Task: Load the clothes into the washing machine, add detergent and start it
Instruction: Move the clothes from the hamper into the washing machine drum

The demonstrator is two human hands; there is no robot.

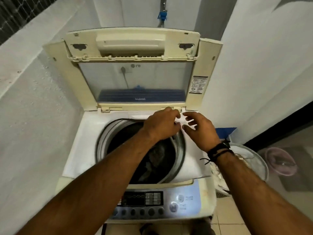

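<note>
The top-loading washing machine (79, 150) stands with its lid (135, 78) raised against the wall. Dark clothes (157, 155) lie in the drum. My left hand (162, 126) and my right hand (201, 129) meet over the back right rim of the tub. Both pinch a small white piece (181, 119) that looks like a packet; it is hard to tell apart from the white machine top behind it. My left fingers are curled, while my right thumb and forefinger pinch and the other fingers spread. The control panel (144, 200) faces me at the front.
White walls close in on the left and right of the machine. A clear round basin (254, 160) holding light items stands on the floor at the right, with a pink bowl (281, 160) beyond it. A tap with a blue fitting (162, 15) is on the back wall.
</note>
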